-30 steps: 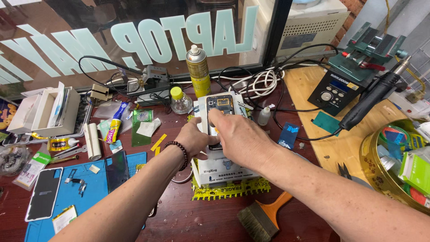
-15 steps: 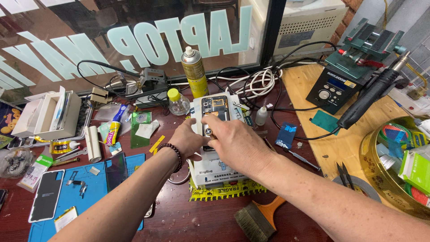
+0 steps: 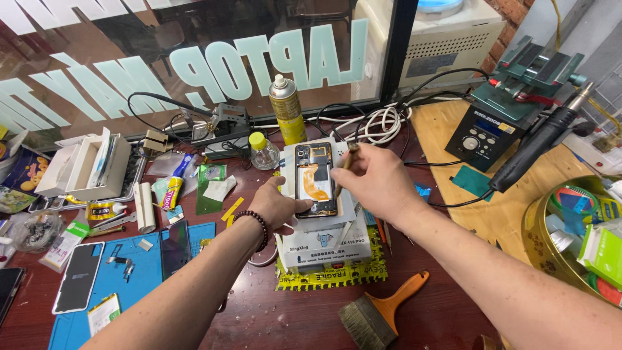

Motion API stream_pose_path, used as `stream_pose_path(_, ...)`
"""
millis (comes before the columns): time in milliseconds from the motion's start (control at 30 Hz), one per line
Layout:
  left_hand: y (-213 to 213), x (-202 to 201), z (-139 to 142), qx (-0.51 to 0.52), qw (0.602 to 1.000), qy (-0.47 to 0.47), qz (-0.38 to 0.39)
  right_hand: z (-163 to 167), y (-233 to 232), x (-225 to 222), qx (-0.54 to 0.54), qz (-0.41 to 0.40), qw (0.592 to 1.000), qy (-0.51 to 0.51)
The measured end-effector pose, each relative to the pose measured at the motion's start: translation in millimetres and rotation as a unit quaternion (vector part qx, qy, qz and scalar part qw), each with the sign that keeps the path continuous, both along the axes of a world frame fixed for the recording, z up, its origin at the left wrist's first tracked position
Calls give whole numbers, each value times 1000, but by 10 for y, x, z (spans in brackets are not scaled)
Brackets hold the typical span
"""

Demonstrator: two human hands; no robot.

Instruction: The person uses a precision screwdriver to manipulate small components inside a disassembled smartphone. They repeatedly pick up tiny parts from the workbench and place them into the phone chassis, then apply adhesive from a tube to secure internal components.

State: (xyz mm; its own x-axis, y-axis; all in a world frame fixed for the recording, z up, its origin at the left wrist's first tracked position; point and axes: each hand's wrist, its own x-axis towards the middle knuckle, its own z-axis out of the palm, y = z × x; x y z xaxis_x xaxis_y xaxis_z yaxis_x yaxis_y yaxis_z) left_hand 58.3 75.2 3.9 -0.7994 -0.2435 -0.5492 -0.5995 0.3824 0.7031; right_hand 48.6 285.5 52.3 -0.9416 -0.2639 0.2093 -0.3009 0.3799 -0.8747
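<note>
Nearest us there's a brush [image 3: 379, 311] on the bench [image 3: 259, 324]. Past it our left hand [image 3: 282, 207] lies open, steadying the opened phone [image 3: 315, 178] atop a white box [image 3: 324, 243], while our right hand [image 3: 376, 181] pinches a thin tool [image 3: 345, 167] over it. A spray can [image 3: 287, 109] stands behind.

Even, bright daylight falls on my table [image 3: 272, 324], with soft, short shadows under my forearms. The window glass [image 3: 97, 58] behind reflects dimly, with no harsh glare. The centre is sharp; the wide lens bends the edges, and my right forearm at the corner looks stretched.
</note>
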Motion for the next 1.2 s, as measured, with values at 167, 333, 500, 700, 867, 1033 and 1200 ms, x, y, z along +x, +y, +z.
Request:
stream_pose_path(167,-18,14,-68,-2,1000,23,-9,-62,99,-60,-8,-29,993,-111)
stream_pose_path(333,-69,14,-135,45,998,42,-23,-8,-65,0,-19,-7,988,-155)
stream_pose_path(500,-139,35,-187,101,993,37,-46,69,-444,4,-73,24,978,-194)
stream_pose_path(700,-604,143,-627,142,984,68,-80,28,-885,-43,-93,-25,970,-223)
stream_pose_path(867,-1732,-261,-1166,-93,980,140,-103,-13,-1132,-62,-96,-87,958,-257)
stream_pose_path(1033,-2458,-768,-1422,-219,956,159,-118,-27,-1243,-59,-97,-109,953,-265)
stream_pose_path(1200,-2259,-630,-1377,-261,938,129,-188,0,-1248,-136,-86,-115,954,-262)
